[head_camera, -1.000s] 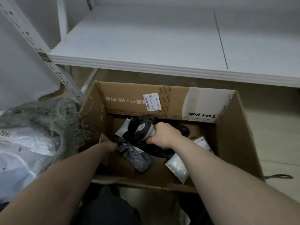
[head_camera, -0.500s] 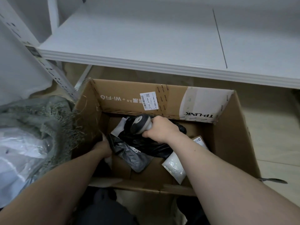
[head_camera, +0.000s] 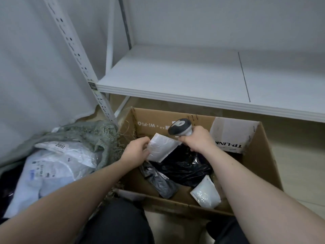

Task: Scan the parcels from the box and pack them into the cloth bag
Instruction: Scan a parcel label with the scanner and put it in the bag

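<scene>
An open cardboard box (head_camera: 260, 166) stands on the floor in front of me. My left hand (head_camera: 136, 152) holds a white padded parcel (head_camera: 162, 147) above the box by its left edge. My right hand (head_camera: 197, 140) grips a grey and black handheld scanner (head_camera: 180, 126), and its fingers touch the parcel's right corner. Inside the box lie a crumpled black plastic parcel (head_camera: 182, 166), a narrow dark grey parcel (head_camera: 160, 184) and a small white parcel (head_camera: 205, 192). To the left, a grey-green cloth bag (head_camera: 95, 136) with frayed edges holds white plastic parcels (head_camera: 58, 164).
A white shelf board (head_camera: 193, 80) runs behind the box at low height. A perforated white upright (head_camera: 75, 51) rises left of it, beside a white wall. My dark-trousered knees (head_camera: 116, 224) sit at the bottom of the view.
My left hand came up from the box's left inner wall with a white padded parcel. My right hand rose with the scanner to meet it. The view tilted upward.
</scene>
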